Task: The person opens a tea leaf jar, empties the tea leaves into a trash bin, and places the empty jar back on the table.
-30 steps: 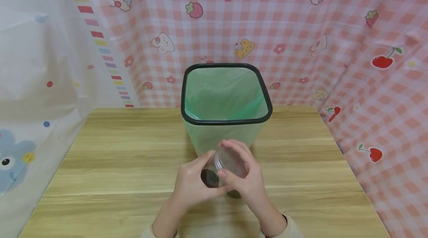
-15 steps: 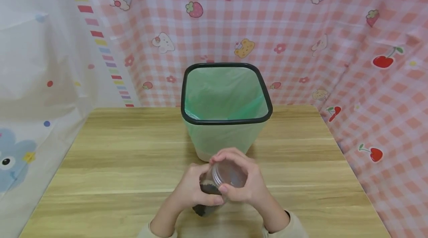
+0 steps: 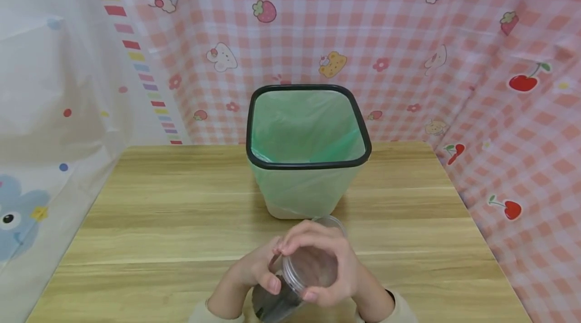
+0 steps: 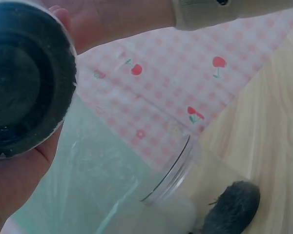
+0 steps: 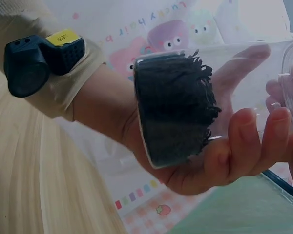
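Observation:
A clear jar [image 3: 278,299] with black shreds packed toward its bottom lies tilted between my hands near the table's front. My left hand [image 3: 256,268] grips its side, the thumb over the wall. In the right wrist view the left fingers wrap the jar [image 5: 173,109] above the shreds. My right hand [image 3: 338,260] curls round the clear ridged end of the jar, thumb below and fingers above. The left wrist view faces the dark base of the held jar [image 4: 29,83]. A second clear jar [image 4: 234,207], also with dark contents, stands on the table, mostly hidden behind my right hand in the head view.
A pale green bin [image 3: 304,189] with a black rim and a green liner stands just beyond my hands. The wooden table [image 3: 172,212] extends to either side. A pink checked curtain [image 3: 290,35] hangs behind and to the right, with a white sheet [image 3: 68,86] at left.
Both hands have brought the jar down toward the body and slightly left. The rim of the second jar now shows behind my right hand. The bin has stayed put.

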A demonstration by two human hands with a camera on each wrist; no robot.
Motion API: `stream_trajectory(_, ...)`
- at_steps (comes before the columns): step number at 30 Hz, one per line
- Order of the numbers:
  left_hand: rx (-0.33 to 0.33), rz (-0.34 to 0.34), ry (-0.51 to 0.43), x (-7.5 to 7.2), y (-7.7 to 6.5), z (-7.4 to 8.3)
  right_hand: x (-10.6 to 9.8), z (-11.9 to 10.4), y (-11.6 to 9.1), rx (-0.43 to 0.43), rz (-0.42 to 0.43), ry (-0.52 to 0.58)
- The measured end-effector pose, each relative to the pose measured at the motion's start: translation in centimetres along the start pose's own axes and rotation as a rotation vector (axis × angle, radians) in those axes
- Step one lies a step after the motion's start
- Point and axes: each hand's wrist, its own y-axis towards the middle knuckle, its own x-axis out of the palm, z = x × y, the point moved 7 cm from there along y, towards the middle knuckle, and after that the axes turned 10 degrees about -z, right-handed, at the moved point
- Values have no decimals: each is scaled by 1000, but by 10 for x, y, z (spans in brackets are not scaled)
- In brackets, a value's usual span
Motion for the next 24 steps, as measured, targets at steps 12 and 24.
stream_trajectory(12, -250, 406, 393, -25, -20, 21, -26, 11, -26, 284, 177, 5)
stream_trajectory(24, -187, 583, 940, -25, -19, 33, -23, 26, -44, 607, 287, 45)
